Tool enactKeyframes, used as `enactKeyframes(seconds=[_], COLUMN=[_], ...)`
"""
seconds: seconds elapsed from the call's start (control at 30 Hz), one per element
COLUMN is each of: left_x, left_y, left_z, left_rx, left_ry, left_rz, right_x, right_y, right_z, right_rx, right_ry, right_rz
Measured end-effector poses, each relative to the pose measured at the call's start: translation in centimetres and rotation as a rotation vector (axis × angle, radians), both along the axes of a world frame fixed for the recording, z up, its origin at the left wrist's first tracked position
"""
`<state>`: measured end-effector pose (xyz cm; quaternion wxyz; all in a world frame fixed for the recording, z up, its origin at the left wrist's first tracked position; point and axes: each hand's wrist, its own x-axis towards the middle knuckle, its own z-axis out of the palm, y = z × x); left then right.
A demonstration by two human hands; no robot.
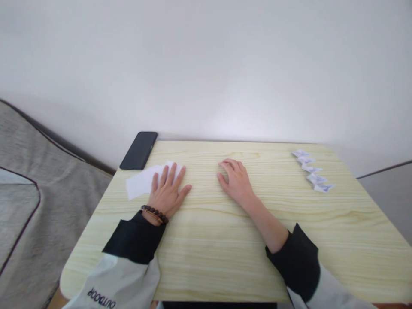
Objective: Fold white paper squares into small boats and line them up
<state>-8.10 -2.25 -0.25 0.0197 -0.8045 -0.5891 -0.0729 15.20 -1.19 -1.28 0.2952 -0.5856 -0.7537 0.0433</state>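
My left hand point(167, 193) lies flat with its fingers spread over white paper sheets point(138, 185) at the left of the table. The fingers hide part of the paper, so I cannot tell how many sheets there are. Near the table's middle, my right hand point(237, 180) rests on the wood with loosely curved fingers, thumb apart from them, and nothing visible in it. A row of several small folded white paper pieces point(311, 168) stands at the far right, well away from my right hand.
A black smartphone point(139, 150) lies at the table's back left corner. The light wood table point(209, 253) backs onto a white wall point(225, 68). Grey fabric point(64, 201), perhaps furniture, is left of the table. Something dark point(219, 305) shows at the near edge.
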Motion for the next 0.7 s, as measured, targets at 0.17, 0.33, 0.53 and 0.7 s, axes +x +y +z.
enactKeyframes(seconds=[0.17,0.33,0.53,0.7], left_x=[-0.6,-1.6,-1.9,-2.0], left_y=[0.2,0.6,1.2,1.1], left_z=[0.2,-0.8,-0.8,-0.1], left_rx=[0.108,0.089,0.189,0.233], left_ry=[-0.059,-0.066,-0.109,-0.159], left_rz=[0.029,0.099,0.065,0.061], right_x=[0.1,0.3,0.3,0.4], right_y=[0.1,0.0,0.0,0.0], right_z=[-0.2,-0.4,-0.4,-0.5], right_rx=[0.013,0.025,0.027,0.026], right_ry=[0.016,0.021,0.02,0.027], right_rz=[0.029,0.031,0.033,0.045])
